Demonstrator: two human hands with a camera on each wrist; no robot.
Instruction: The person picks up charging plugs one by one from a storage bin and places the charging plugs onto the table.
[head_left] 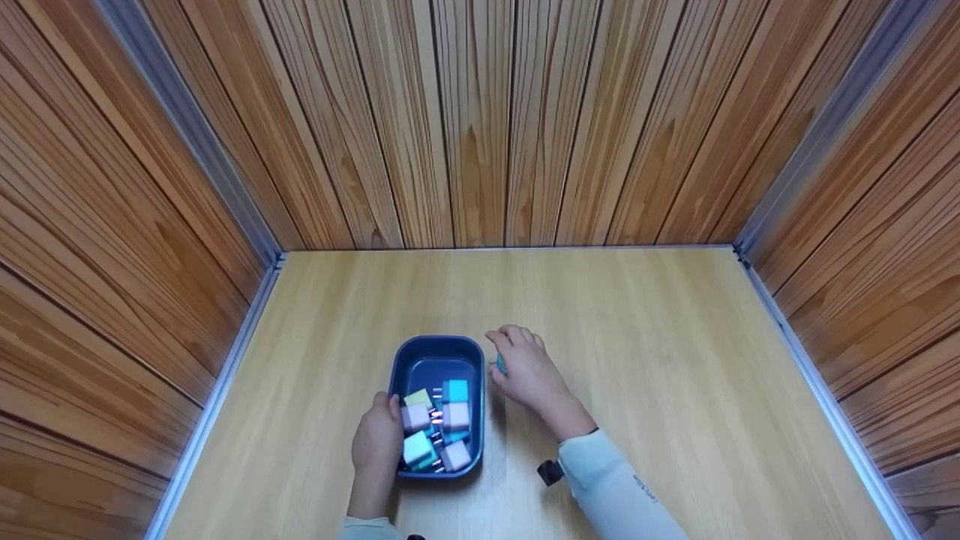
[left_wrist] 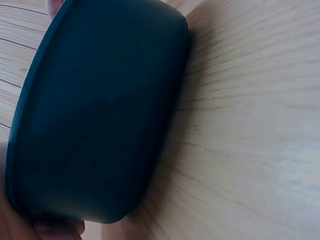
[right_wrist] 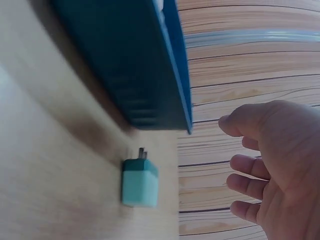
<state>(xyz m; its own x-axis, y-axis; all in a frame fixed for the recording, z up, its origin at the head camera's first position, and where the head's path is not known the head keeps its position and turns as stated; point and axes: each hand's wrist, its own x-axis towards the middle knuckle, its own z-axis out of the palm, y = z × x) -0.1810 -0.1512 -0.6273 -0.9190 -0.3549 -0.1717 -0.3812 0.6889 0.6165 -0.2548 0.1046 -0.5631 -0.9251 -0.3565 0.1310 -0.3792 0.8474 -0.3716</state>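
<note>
A dark blue plastic bin stands on the tabletop, holding several plug-in chargers in teal, lilac and yellow-green with metal prongs. My left hand grips the bin's left wall, its thumb over the rim; in the left wrist view, curled fingertips show at the wall's edge. Just right of the bin, a teal charger lies on the table, its prongs pointing toward the bin. Over that charger hovers my right hand, partly covering it in the head view. The right wrist view shows this hand's fingers apart and holding nothing.
The light wooden tabletop is enclosed by wood-plank walls at the back and sides. Metal edging runs along the table's sides. A small black device hangs at my right wrist.
</note>
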